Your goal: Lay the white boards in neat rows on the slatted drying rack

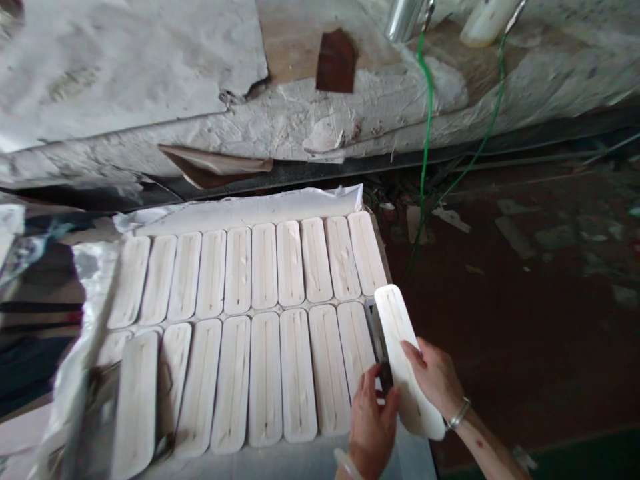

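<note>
My right hand [437,377] grips a long white panel [403,347] with rounded corners and a thin line down its middle. The panel is tilted, at the right end of the front row. Just left of it, my left hand [373,417] has its fingers curled in. By its fingertips shows a dark narrow piece [385,377], whose kind I cannot make out. Similar white panels [265,373] lie side by side in two rows on a covered surface [280,461]. At the front left, one panel [136,403] sits higher than its neighbours.
Behind the rows runs a bench [200,143] crusted with whitish residue. Brown scraps [336,61] and a metal can [403,19] are on it. Green wires [427,127] hang down its front. Debris litters the dark floor [500,320] at right.
</note>
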The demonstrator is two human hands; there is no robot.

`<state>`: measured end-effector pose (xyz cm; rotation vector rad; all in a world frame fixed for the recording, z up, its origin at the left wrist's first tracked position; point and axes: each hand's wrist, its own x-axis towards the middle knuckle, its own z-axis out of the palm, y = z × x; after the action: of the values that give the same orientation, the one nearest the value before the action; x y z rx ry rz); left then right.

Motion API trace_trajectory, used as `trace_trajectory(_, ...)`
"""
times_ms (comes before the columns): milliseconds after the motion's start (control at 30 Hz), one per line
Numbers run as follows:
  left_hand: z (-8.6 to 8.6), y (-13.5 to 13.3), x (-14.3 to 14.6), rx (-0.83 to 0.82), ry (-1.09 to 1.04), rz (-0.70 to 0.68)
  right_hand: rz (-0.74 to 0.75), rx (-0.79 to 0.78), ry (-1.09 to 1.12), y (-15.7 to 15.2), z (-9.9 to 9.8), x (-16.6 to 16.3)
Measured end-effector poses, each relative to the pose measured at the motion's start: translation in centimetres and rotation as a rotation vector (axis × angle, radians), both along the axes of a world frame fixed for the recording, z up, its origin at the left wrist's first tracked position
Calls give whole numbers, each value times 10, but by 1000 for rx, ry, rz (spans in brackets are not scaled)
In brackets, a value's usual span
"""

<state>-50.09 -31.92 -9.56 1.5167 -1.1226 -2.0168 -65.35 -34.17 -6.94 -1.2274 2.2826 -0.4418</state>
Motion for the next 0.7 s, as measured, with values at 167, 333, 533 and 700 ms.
trace_trajectory(167,6,-18,-13,401,150,-46,55,3,-38,-18,0,-25)
trace_trajectory(333,27,-16,-9,580,359,96,12,13,-83,-1,-1,-43)
trace_trajectory(533,44,-5,-23,682,646,469,6,2,-101,0,1,-46)
trace_trajectory(700,25,14,-35,502,443,486,-13,-1,-44,4,1,-28)
